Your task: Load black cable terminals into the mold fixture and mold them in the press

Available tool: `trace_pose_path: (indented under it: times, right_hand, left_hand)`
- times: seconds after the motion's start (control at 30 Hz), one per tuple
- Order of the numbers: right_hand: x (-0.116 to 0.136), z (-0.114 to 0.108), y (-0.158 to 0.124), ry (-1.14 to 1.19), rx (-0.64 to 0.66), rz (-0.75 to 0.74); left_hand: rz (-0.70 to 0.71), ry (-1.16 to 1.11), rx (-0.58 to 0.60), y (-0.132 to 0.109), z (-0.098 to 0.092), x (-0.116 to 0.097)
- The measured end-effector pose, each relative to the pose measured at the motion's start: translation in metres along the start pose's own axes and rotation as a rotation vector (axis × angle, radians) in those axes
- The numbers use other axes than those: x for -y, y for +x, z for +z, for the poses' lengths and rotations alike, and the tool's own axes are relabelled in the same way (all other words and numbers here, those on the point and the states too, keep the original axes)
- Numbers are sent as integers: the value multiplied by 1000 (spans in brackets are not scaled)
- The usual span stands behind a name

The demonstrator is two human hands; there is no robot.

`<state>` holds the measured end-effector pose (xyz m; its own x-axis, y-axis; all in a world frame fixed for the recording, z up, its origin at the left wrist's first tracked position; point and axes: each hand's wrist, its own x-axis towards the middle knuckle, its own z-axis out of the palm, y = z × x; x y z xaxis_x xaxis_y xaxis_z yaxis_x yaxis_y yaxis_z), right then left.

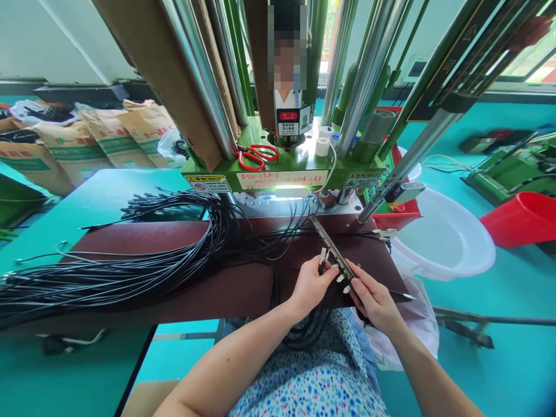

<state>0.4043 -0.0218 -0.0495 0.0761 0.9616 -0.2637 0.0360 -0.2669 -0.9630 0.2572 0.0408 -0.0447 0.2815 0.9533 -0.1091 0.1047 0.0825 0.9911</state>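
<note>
A long narrow metal bar (330, 246) with small connectors along it slants across the brown work surface, in front of the green machine. Its near end is gripped by my right hand (372, 295), thumb on top. My left hand (313, 284) pinches a black cable with a metal connector (322, 259) beside the bar's left edge. More small silvery connectors (346, 289) stick out of the bar between my hands. Black cables hang below my hands over my lap. To the left lies a big bundle of black cables (174, 260) on the surface.
The green machine (200, 168) stands ahead with steel columns; red-handled scissors (258, 156) lie on its ledge. At the right are a white tub (447, 231), a red bucket (521, 220) and a white bag (412, 330). Paper sacks (104, 139) stand back left. A person is behind the machine.
</note>
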Motion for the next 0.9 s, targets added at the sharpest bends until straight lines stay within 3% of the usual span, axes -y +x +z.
trace_pose_path:
  times: [0.13,0.27,0.47,0.73,0.9]
  right_hand:
    - [5,3,-2,65,-32,18]
    - [10,2,-3,195,-86,70]
    - [6,-4,-3,206,-21,52]
    - [7,-6,-3,185,19,32]
    - [7,-3,-4,126,16,9]
  left_hand:
    - [0,-73,14,2,-3,0]
    - [-120,-273,-41,6,-10,-3]
    - [-266,-436,305,6,-10,-5]
    - [-361,-490,435,8,-19,-15]
    - [-372,-520,457,9,-18,-14]
